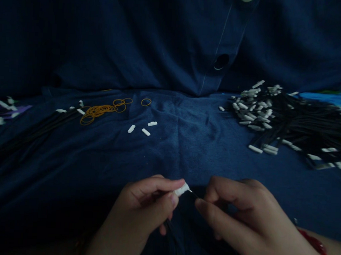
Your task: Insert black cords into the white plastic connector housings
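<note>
My left hand (143,208) pinches a small white plastic tip (182,189) between thumb and forefinger, low in the middle of the view. My right hand (240,215) is closed in a pinch just right of it, on a thin black cord (194,194) that runs to the white tip. More black cord hangs dimly below both hands. A red band (318,247) circles my right wrist.
A big heap of black cords with white tips (285,118) lies at the right. Orange rubber bands (103,109) and three loose white tips (143,129) lie mid-left. Another bundle of black cords (30,131) stretches along the left. Dark blue cloth (186,143) covers everything.
</note>
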{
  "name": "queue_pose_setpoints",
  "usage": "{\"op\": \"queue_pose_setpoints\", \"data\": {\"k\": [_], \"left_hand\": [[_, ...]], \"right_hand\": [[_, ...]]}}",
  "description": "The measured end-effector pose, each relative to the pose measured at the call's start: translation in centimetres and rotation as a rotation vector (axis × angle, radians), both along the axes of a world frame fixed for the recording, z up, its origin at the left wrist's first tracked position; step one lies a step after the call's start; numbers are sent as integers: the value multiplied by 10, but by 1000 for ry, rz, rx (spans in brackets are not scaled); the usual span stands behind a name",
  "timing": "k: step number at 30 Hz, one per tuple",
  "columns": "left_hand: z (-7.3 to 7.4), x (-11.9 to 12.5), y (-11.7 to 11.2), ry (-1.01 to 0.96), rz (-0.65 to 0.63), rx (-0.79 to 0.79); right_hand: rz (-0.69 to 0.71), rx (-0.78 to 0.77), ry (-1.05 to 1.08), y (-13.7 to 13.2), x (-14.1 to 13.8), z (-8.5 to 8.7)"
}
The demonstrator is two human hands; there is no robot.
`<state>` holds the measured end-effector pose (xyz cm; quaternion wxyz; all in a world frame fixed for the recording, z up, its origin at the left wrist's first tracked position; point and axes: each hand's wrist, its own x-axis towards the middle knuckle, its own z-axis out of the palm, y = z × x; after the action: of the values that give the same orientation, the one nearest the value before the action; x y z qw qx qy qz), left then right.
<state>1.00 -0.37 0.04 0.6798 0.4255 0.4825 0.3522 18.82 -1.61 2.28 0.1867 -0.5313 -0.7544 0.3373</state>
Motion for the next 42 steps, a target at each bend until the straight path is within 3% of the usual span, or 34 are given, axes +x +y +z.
{"op": "queue_pose_setpoints", "data": {"k": [7,16,19,27,29,33,35,39,42], "left_hand": [[4,4,-1,44,67,-12],[5,4,3,84,-63,12],[3,3,5,34,-49,-24],[4,0,6,-101,49,-157],[3,-1,5,-109,59,-184],[1,-2,6,-104,77,-196],[0,-2,7,-110,75,-197],[0,-3,8,-141,65,-199],[1,-3,8,-152,74,-196]], "right_hand": [[22,-30,15,1,-6,1],[46,23,31,0,-6,-1],[85,45,-36,4,-1,2],[127,314,-251,22,23,16],[125,263,-239,22,23,14],[89,-96,-38,19,20,6],[80,-188,20,20,20,3],[82,-39,-92,26,21,3],[163,-40,-94,30,21,10]]}}
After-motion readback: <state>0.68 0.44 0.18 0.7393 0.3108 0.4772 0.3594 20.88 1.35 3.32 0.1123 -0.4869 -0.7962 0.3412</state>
